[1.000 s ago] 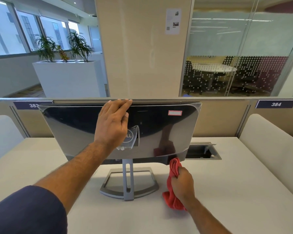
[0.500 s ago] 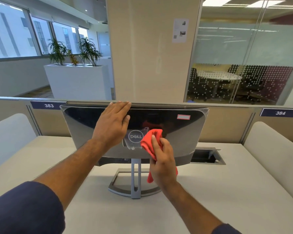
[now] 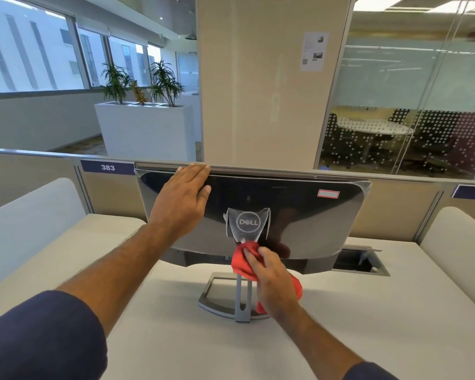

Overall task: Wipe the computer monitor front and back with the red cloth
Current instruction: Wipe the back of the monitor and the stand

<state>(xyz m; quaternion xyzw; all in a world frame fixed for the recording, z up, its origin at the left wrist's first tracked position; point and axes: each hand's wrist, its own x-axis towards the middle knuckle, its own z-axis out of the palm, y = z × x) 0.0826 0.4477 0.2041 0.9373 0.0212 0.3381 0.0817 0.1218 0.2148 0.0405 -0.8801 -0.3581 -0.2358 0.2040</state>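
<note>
The computer monitor (image 3: 307, 215) stands on the white desk with its glossy black back facing me, on a grey stand (image 3: 242, 294). My left hand (image 3: 180, 198) lies flat on the back near the top edge, fingers reaching the rim. My right hand (image 3: 274, 281) presses the bunched red cloth (image 3: 243, 260) against the lower middle of the back, just below the round logo plate. Part of the cloth hangs down behind my right hand. The screen side is hidden.
A white desk (image 3: 381, 311) carries the monitor. An open cable hatch (image 3: 357, 261) sits in the desk to the right behind the monitor. Beige partition panels (image 3: 401, 212) with number labels run along the far edge. White side dividers stand left and right.
My right hand lifted the cloth from the desk to the back near the logo, then slid it down to the lower middle. My left hand stayed at the top edge.
</note>
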